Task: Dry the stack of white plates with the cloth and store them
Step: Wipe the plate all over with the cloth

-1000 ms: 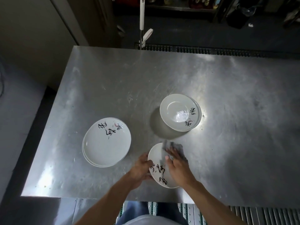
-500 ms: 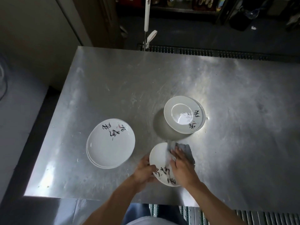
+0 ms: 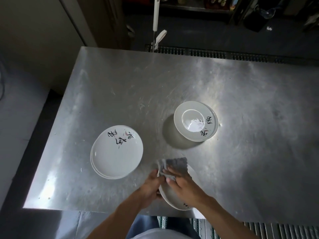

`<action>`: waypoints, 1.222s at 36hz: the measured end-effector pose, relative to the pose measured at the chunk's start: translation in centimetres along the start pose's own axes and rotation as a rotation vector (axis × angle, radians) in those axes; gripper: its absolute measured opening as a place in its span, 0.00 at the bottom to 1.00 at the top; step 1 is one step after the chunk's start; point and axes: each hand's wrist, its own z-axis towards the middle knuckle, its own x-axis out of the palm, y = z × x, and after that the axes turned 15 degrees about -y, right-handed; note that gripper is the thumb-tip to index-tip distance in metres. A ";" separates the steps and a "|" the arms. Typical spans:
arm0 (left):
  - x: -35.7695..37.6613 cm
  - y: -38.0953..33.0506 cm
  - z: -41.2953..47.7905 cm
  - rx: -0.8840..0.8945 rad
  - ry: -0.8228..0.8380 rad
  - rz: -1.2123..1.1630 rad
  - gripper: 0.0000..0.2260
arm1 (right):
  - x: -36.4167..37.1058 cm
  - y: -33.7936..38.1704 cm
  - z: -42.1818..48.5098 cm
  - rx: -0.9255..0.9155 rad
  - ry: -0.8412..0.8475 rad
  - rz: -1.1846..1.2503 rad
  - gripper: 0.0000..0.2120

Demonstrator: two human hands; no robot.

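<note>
A white plate (image 3: 170,195) with black brush lettering lies near the front edge of the steel table (image 3: 120,87). My left hand (image 3: 150,187) grips its left rim. My right hand (image 3: 183,184) holds a grey cloth (image 3: 176,165) against the plate's far side, and the cloth hides most of that part. A stack of larger white plates (image 3: 116,152) sits to the left. A taller stack of smaller white plates (image 3: 196,120) stands at the centre right, bright with glare.
The table's left edge drops to a dark floor. Behind the table run a floor drain grate (image 3: 224,54) and an upright white-handled tool (image 3: 156,23). Dark shelving fills the far background. A slatted metal shelf (image 3: 276,230) shows below the front edge.
The cloth has spread out and shifted over the plate's far side, now covering more of it. My right hand moved with it, and the plate's lettering has turned toward me.
</note>
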 end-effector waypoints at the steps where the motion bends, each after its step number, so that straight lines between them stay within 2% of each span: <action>1: 0.0 -0.1 0.0 0.007 0.002 -0.001 0.14 | 0.2 -0.2 0.1 0.001 -0.014 -0.046 0.18; 4: -0.2 -0.5 0.1 0.023 0.022 -0.001 0.16 | 0.1 -0.4 0.4 0.115 -0.180 -0.122 0.19; 5: -0.3 -0.6 0.1 0.031 0.028 0.011 0.16 | 0.1 -0.3 0.5 0.099 -0.167 -0.104 0.20; 8: -0.7 -0.5 0.4 0.039 0.042 0.034 0.17 | 0.7 -0.9 0.2 -0.123 0.001 -0.142 0.21; 10: -0.9 -0.4 0.5 0.029 0.054 0.016 0.18 | 0.4 -2.1 0.3 -0.151 0.005 -0.213 0.21; 13: -0.7 -0.7 0.5 0.011 -0.010 -0.120 0.23 | -0.1 -3.2 1.0 -0.031 -0.129 -0.425 0.23; 17: 0.7 -1.0 0.3 0.016 -0.110 -0.227 0.20 | -0.1 -2.4 2.2 0.159 -0.226 -0.455 0.23; 19: 1.0 -1.0 -0.3 0.029 -0.055 -0.169 0.22 | -0.1 -1.9 2.3 0.206 -0.178 -0.387 0.22; 21: 0.8 -1.1 -0.9 0.015 0.105 -0.082 0.26 | -0.2 -1.3 1.7 0.250 -0.116 -0.212 0.21; 23: 0.1 -1.1 -1.0 -0.072 0.231 -0.062 0.27 | -0.3 -1.1 1.2 0.195 -0.055 -0.087 0.20; 25: -0.4 -0.7 -0.5 -0.133 0.231 -0.075 0.27 | -0.6 -1.1 1.2 0.101 -0.035 -0.038 0.18; 29: -0.7 0.0 0.2 -0.140 0.105 -0.084 0.21 | -0.8 -1.9 2.1 0.032 -0.254 -0.192 0.19; 31: -0.4 0.0 0.2 -0.089 0.122 -0.096 0.21 | -0.1 -1.4 2.0 -0.073 -0.155 -0.184 0.20; 33: -0.1 -0.1 0.1 -0.027 0.149 -0.094 0.17 | 1.0 -1.4 1.4 -0.177 -0.035 -0.150 0.21; 34: -0.1 -0.1 0.1 -0.007 0.142 -0.096 0.17 | 1.3 -1.7 1.3 -0.180 -0.049 -0.153 0.22; 37: -0.4 0.0 0.1 -0.037 0.087 -0.111 0.27 | 1.3 -2.9 1.3 -0.093 -0.264 -0.237 0.20; 38: -0.4 -0.1 0.1 -0.036 0.086 -0.100 0.28 | 1.4 -2.9 1.3 -0.097 -0.259 -0.250 0.20; 41: -0.4 -0.4 0.1 -0.002 0.102 -0.032 0.24 | 1.4 -3.0 1.1 -0.216 -0.140 -0.263 0.22; 44: -0.4 -0.5 0.1 -0.006 0.066 0.009 0.18 | 0.3 -3.1 1.0 -0.173 -0.250 -0.336 0.17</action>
